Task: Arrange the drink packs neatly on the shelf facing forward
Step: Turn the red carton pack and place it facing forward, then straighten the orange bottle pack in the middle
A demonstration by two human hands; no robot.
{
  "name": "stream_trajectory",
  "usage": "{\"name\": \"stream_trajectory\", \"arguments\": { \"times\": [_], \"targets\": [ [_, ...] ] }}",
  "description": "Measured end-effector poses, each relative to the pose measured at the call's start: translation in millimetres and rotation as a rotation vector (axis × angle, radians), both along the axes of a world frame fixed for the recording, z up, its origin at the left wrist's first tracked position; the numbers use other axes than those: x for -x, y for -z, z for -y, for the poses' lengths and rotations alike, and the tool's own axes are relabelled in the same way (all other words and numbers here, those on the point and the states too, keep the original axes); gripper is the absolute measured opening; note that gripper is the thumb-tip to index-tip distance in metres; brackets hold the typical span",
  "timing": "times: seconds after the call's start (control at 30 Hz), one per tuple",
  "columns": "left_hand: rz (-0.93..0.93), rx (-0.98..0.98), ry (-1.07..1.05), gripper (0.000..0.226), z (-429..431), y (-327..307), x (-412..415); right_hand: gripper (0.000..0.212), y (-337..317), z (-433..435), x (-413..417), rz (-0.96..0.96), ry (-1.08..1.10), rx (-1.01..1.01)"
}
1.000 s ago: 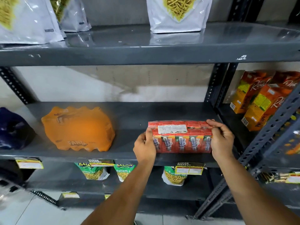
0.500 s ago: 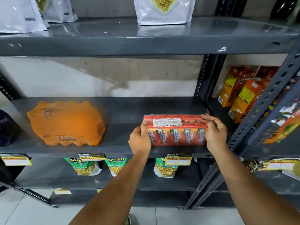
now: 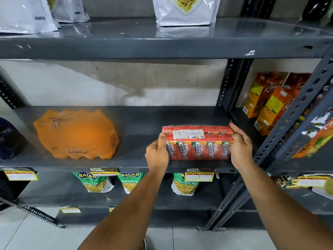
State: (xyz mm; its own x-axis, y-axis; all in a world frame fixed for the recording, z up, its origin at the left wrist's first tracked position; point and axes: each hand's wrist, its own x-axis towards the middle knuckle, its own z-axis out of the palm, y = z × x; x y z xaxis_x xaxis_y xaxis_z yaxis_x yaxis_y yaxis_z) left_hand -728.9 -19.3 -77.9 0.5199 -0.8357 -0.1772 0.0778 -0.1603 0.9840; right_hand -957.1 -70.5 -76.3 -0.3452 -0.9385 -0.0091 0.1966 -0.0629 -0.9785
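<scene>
Here both hands, left hand (image 3: 157, 154) and right hand (image 3: 241, 148), clasp the glossy shrink-wrapped red drink pack (image 3: 197, 142); grey metal shelf (image 3: 137, 127) beneath.

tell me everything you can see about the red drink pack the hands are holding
The red drink pack is a row of small cartons shrink-wrapped in clear glossy film, with a white printed label on top. It stands upright near the front edge of the grey middle shelf, carton faces forward. The left hand grips its left end, the right hand its right end. Nothing else touches it.
</scene>
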Motion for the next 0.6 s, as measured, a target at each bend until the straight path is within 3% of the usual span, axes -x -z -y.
{"name": "stream_trajectory", "arguments": {
  "times": [0.2, 0.33, 0.37, 0.43, 0.5, 0.6],
  "targets": [
    [0.020, -0.046, 0.147, 0.050, 2, -4, -18, 0.040, -5, -3, 2, 0.131, -0.016, 0.012],
    [-0.008, -0.047, 0.254, 0.034, -4, 0, -44, 0.035, -12, -4, -5, 0.076, 0.059, -0.032],
    [-0.010, -0.043, 0.221, 0.029, -12, 7, -54, 0.034, -14, -6, -7, -0.038, 0.101, -0.035],
    [-0.071, 0.004, 0.149, 0.022, -38, 26, -82, 0.038, -21, -15, -18, -0.486, 0.196, -0.012],
    [-0.124, 0.035, 0.060, 0.024, -67, 41, -122, 0.041, -28, -29, -44, -0.853, 0.223, 0.189],
    [-0.057, 0.105, -0.189, 0.030, -99, 33, -208, 0.037, -36, -45, -108, -0.904, 0.056, 0.440]
  ]
}}
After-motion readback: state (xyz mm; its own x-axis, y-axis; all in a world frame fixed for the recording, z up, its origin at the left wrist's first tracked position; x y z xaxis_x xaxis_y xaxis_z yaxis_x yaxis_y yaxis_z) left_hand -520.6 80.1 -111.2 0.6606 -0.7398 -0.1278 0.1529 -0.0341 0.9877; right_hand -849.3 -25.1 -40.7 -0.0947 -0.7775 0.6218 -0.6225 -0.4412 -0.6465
